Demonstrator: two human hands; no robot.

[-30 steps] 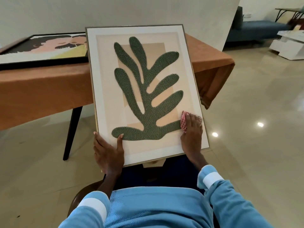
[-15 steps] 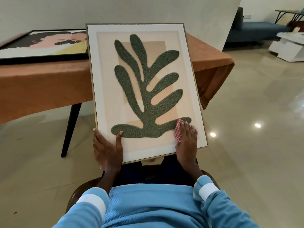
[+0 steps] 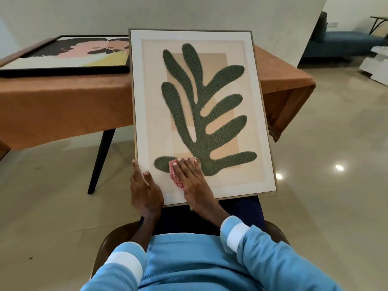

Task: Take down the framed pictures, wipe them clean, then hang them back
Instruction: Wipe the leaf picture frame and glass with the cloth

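A framed picture (image 3: 247, 114) of a green leaf shape on beige stands tilted on my lap. My left hand (image 3: 144, 190) grips its lower left corner, thumb on the front. My right hand (image 3: 192, 181) lies flat on the glass near the lower left, fingers straight, pressing a red checked cloth (image 3: 175, 176) against it. A second framed picture (image 3: 67, 55), black-framed with pink and yellow shapes, lies flat on the table at the left.
The table (image 3: 63, 106) with an orange-brown cloth and black legs stands right behind the frame. I sit on a dark chair (image 3: 117, 238). Glossy tiled floor spreads on both sides. A blue sofa (image 3: 344, 45) and white boxes (image 3: 375, 66) are at the far right.
My right hand has slid the cloth leftward across the bottom of the picture, from its lower right side to near my left hand. The left hand keeps its grip.
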